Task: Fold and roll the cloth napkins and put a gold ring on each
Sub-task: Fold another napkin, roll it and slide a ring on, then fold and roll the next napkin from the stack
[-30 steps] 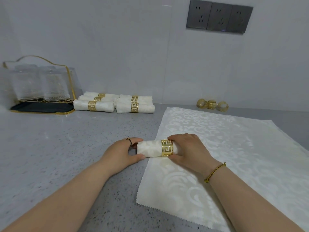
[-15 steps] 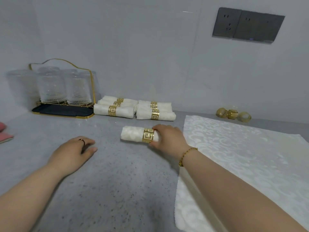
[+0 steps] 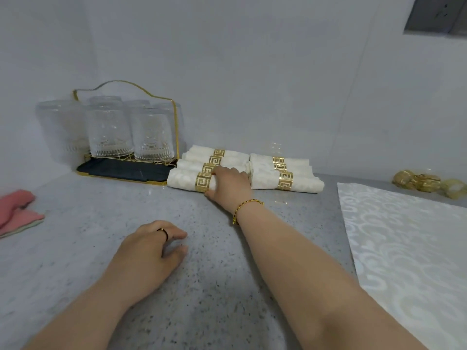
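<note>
R hand (image 3: 228, 184) grips roll (image 3: 183, 181) by its right end, just beside its gold ring (image 3: 203, 182), at front of left stack (image 3: 199, 157). L hand (image 3: 149, 253) rests loosely curled on counter (image 3: 75, 248), holding nothing. 2nd stack (image 3: 300, 181) just right. Flat cloth (image 3: 409, 248) far right, spare rings (image 3: 427, 184) behind it. Glass rack (image 3: 126, 170) left of stacks.

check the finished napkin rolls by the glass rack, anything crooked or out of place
Nothing stands out. The rolled napkins lie parallel in two neat groups beside the glass rack, each ringed near its middle; the right hand grips the front roll.
</note>
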### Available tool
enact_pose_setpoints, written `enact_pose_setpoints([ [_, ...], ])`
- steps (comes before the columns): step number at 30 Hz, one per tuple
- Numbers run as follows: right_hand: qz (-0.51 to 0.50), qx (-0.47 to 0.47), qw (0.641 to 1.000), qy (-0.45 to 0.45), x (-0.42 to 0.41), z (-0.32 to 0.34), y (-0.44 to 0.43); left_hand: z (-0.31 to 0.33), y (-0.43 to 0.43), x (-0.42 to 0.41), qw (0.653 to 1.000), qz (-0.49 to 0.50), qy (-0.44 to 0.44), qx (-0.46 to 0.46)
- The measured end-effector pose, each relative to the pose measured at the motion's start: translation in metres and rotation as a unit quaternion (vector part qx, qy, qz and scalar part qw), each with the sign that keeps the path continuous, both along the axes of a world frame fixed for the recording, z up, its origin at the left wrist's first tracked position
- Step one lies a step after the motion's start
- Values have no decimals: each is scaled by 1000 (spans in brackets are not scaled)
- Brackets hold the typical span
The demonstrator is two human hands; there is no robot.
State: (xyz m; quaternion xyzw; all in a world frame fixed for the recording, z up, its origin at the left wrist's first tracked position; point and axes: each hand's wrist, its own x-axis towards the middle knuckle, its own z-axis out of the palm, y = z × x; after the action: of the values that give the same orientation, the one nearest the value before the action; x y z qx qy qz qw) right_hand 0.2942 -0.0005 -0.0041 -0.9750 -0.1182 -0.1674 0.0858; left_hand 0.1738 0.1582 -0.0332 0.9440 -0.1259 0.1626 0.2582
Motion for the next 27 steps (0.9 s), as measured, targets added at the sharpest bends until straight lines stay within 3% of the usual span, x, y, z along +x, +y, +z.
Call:
enact_pose_setpoints([
  [9, -5, -20, 999, -38, 7, -6, -3, -2, 1, 0, 1000, 1, 14, -13],
  [27, -20, -17, 999, -20, -40, 6, -26, -1, -1, 0, 1000, -3, 19, 5],
])
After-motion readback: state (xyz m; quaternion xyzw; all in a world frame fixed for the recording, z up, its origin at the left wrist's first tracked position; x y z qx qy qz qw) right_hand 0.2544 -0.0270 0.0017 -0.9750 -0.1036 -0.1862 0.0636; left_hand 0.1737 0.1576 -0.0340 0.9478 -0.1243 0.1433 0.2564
